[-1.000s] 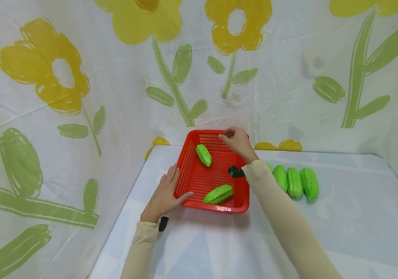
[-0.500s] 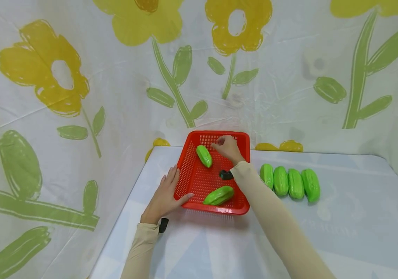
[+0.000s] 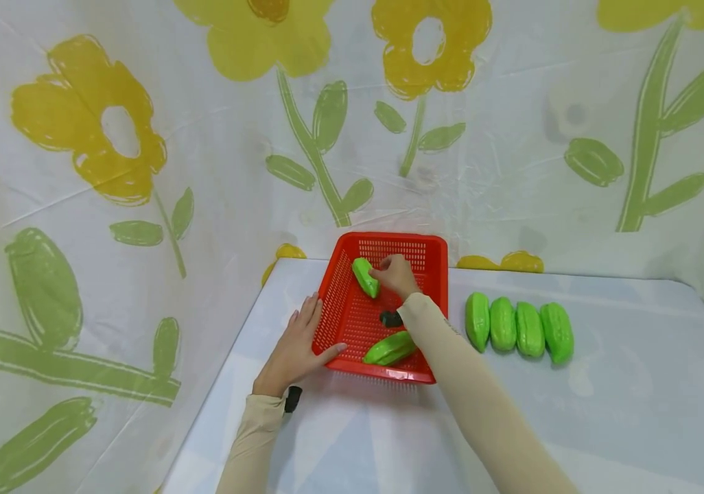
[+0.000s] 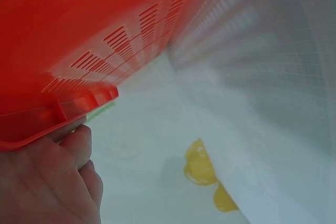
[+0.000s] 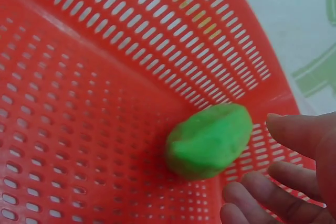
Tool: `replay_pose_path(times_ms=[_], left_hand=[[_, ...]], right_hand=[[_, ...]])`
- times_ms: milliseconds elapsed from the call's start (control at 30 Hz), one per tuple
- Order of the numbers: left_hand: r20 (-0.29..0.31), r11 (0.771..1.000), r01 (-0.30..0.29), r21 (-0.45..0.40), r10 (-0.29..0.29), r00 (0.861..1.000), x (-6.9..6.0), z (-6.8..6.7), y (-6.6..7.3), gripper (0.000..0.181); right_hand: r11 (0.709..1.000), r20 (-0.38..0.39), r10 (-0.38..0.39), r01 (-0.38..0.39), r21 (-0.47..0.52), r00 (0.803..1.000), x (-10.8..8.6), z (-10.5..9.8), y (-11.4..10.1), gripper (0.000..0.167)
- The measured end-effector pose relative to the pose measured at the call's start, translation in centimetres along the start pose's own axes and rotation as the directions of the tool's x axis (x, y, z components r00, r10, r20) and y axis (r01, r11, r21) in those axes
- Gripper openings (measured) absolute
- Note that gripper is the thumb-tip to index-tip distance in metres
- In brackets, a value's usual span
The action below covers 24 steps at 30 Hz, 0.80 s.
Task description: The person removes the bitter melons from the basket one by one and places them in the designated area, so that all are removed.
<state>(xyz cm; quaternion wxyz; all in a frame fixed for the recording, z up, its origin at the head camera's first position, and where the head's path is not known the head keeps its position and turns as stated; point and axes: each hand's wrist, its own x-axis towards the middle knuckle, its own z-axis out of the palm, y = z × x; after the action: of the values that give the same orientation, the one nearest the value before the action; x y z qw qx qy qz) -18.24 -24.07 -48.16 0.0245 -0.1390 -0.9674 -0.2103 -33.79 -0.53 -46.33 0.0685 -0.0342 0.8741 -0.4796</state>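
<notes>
A red plastic basket (image 3: pixel 352 322) with slotted walls stands on the table. My left hand (image 3: pixel 290 350) rests against its left side, fingers straight along the wall and thumb at the front rim; the left wrist view shows those fingers under the rim. Inside, a green ridged star fruit (image 3: pixel 366 277) lies near the back left corner. My right hand (image 3: pixel 398 276) is over the basket beside it. In the right wrist view the thumb and fingers stand apart, close to the star fruit (image 5: pixel 210 141), without gripping it. Another star fruit (image 3: pixel 390 348) lies at the front, partly hidden by the right sleeve.
Several green star fruits (image 3: pixel 529 329) lie in a row on the table (image 3: pixel 624 384), right of the basket. A flower-printed curtain (image 3: pixel 500 151) hangs behind the table and along its left side.
My right hand has moved from above the basket's back right rim leftward and down to the star fruit at the back left. The left hand has stayed on the basket.
</notes>
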Motion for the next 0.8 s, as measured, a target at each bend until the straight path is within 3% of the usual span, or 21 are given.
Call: replay_pose_path(times_ms=[800], left_hand=[[0.000,1.000,-0.014,0.005,0.014,1.000,0.0,-0.1,0.1,0.108]], right_hand=[[0.998,0.035,0.037,-0.035,-0.053,0.999,0.5,1.4,0.9,0.048]])
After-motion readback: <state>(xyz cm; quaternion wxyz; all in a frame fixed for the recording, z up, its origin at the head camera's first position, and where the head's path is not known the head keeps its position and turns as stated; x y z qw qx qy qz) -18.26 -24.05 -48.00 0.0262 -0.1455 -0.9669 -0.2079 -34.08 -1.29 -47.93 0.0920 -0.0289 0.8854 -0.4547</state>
